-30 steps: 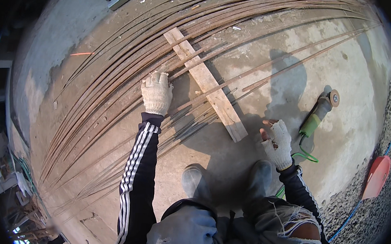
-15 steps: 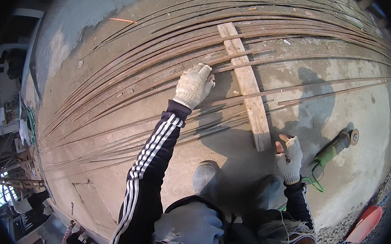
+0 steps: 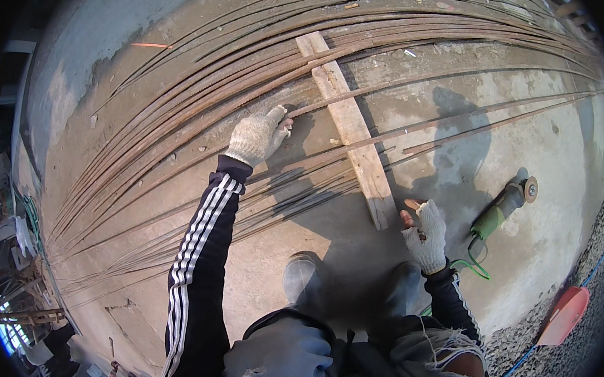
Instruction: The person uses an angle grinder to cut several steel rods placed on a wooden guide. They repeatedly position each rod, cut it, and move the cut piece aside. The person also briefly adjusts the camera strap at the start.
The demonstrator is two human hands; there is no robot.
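My left hand (image 3: 255, 135), in a knitted white glove with bare fingertips, is closed round a long rusty steel rod (image 3: 390, 85). That rod rises to the right from my fingers and crosses a wooden plank (image 3: 351, 124) lying on the ground. More rods (image 3: 255, 69) lie in a bundle beyond my hand, across the plank's far end. Thinner rods (image 3: 301, 201) lie on the nearer side. Near the plank's close end, my right hand (image 3: 425, 236) hangs with thumb and forefinger apart, holding nothing. Its other fingers are loosely bent.
A green angle grinder (image 3: 499, 213) with its disc lies right of my right hand, its green cord (image 3: 469, 264) trailing toward me. A red scoop-like piece (image 3: 565, 317) lies on the gravel at far right, beside a blue line. My boots (image 3: 303, 278) stand just before the plank.
The view has shifted, so the plank and grinder appear further left. My left hand is slightly further from the plank. A rod near it seems to have joined the far bundle.
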